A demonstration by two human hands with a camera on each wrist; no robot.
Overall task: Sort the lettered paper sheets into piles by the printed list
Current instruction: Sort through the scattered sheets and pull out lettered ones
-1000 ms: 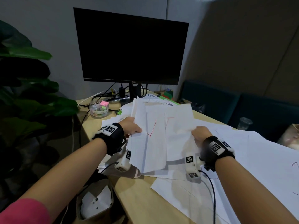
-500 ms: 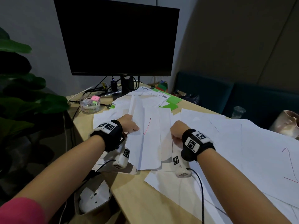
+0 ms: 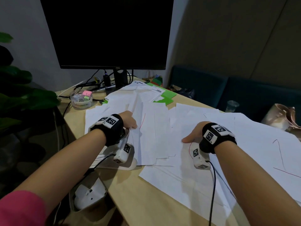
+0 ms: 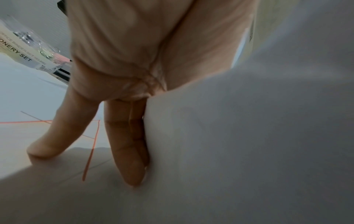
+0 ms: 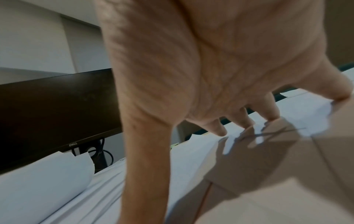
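Note:
A fanned stack of white sheets [image 3: 153, 136] with a red pen stroke lies on the wooden desk [image 3: 146, 201]. My left hand [image 3: 128, 121] pinches its left edge, thumb on top. In the left wrist view the fingers [image 4: 126, 151] reach straight under the raised sheet [image 4: 249, 136] onto a lettered sheet below. My right hand [image 3: 193, 134] is off the stack, its spread fingertips [image 5: 220, 130] touching the loose sheets [image 3: 244, 144] to the right. A printed sheet [image 3: 146, 88] lies near the monitor foot.
A dark monitor [image 3: 110, 33] stands at the back with cables behind it. A clear tub of binder clips [image 3: 81, 99] sits back left, green paper [image 3: 167, 97] behind the stack. A plastic cup [image 3: 232, 106] and a bag [image 3: 283, 116] are right; a plant [image 3: 19, 88] is left.
The stack, held up by both hands, has come down onto the desk. My right hand let go of it and moved right onto the loose sheets. The left hand still holds it.

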